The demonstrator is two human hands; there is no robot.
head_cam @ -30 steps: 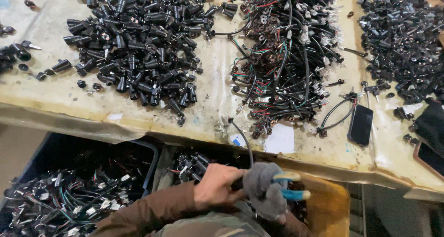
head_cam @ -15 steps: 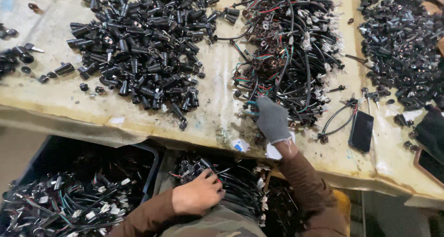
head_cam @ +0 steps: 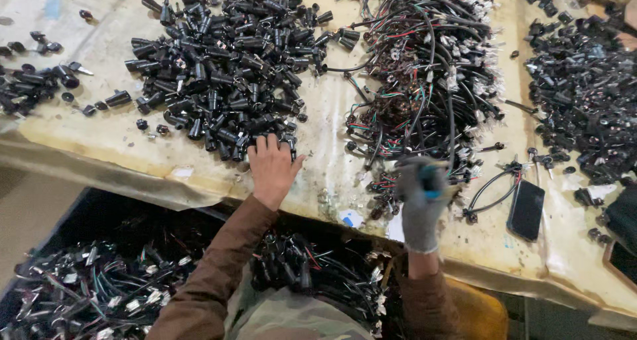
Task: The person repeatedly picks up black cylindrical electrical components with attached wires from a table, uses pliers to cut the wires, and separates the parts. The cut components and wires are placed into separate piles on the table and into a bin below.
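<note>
Landmark: I take the big heap of black caps point(head_cam: 225, 74) on the worn yellowish table point(head_cam: 332, 128) as my reference, and I go from left to right.

Far left of the heap: a small group of loose black caps point(head_cam: 33, 81) lies apart, near the table edge. I think these are strays, because they are thin and scattered.

Below the heap, under the table edge: a dark bin point(head_cam: 86, 280) holds wired pieces with white tags. It sits low and close to the body, probably so that pieces can be dropped in easily.

Left hand point(head_cam: 271, 167): bare, fingers spread wide and flat on the near edge of the heap, the fingertips touching the caps. It holds nothing that I can see.

Right of the heap: a tangle of black, red and green wires point(head_cam: 424, 81), kept as a separate pile.

Right hand point(head_cam: 421, 194): in a grey glove, at the near edge of the tangle, closed around a blue-handled tool point(head_cam: 431, 181). The tool tip is blurred.

Further right of the heap: a dark phone point(head_cam: 526, 209) lies flat beside a loose cable loop.

Far right of the heap: another pile of black parts point(head_cam: 584, 94).
</note>
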